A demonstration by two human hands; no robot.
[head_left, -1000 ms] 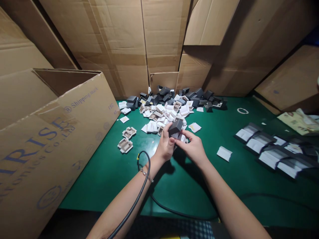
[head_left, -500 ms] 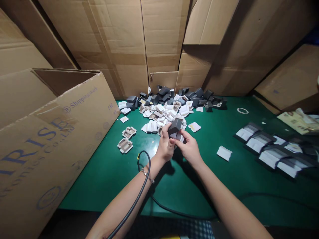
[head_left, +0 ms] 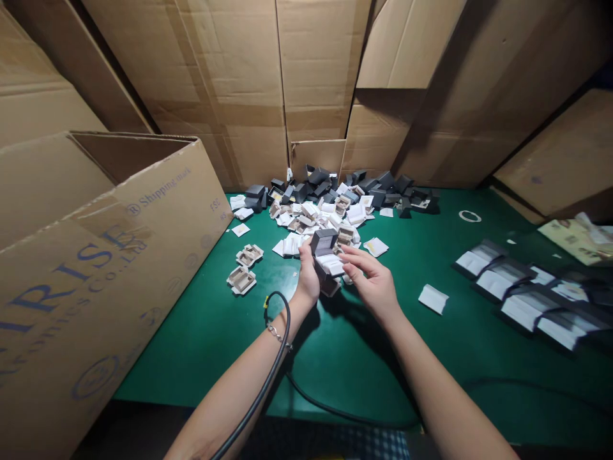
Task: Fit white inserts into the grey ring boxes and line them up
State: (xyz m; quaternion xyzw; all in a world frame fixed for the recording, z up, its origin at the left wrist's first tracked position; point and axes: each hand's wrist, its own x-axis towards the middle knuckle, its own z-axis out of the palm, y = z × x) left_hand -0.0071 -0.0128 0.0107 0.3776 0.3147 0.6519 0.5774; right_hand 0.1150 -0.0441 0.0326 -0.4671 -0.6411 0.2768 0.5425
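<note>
My left hand (head_left: 309, 278) is closed round a small black hinged box (head_left: 324, 241), its lid raised and a white insert (head_left: 330, 264) showing inside. To the right of the box is my right hand (head_left: 376, 281), with its fingers apart and the tips close to the insert; whether they touch it I cannot tell. Behind the hands lies a heap of white and grey folded card inserts (head_left: 313, 216). Farther back, a pile of black boxes (head_left: 318, 176) lies against the cardboard.
A large carton (head_left: 158, 236) stands at the left. Two card inserts (head_left: 241, 280) lie beside it. Open black boxes with white inserts (head_left: 520, 305) stand in rows at the right, near a loose white card (head_left: 433, 299). A black cable (head_left: 275, 364) crosses my left forearm.
The black box, closed and tilted before, now has its lid up with the white insert showing. My right hand has moved slightly right and its fingers have come away from the box.
</note>
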